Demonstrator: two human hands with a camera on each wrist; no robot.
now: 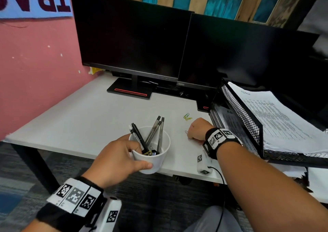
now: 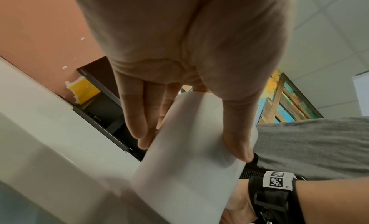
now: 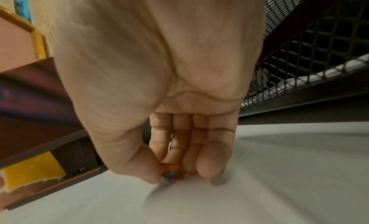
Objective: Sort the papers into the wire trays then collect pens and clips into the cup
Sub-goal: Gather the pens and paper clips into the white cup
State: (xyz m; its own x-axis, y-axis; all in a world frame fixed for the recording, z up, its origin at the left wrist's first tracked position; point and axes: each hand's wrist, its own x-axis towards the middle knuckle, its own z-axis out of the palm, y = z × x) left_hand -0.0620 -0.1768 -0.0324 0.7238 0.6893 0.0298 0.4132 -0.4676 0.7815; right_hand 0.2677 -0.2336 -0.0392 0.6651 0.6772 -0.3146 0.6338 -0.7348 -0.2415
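My left hand [image 1: 140, 156] grips a white cup [image 1: 154, 162] near the desk's front edge, thumb on the near wall and fingers over the far rim. The left wrist view shows the cup [image 2: 189, 172] between thumb and fingers. Several pens [image 1: 154, 134] stand in it, with clips [image 1: 150, 153] at the bottom. My right hand [image 1: 190, 134] rests on the desk right of the cup, fingers curled. In the right wrist view its thumb and fingers [image 3: 167, 175] pinch a small blurred clip [image 3: 169, 175]. Yellow and green paper clips [image 1: 187, 117] lie just beyond that hand.
Black wire trays [image 1: 248, 121] holding printed papers [image 1: 284, 118] stand at the right, close to my right wrist. Two dark monitors [image 1: 131, 36] fill the back of the white desk [image 1: 79, 118]. A white tagged device [image 1: 202, 164] with a cable lies at the front edge.
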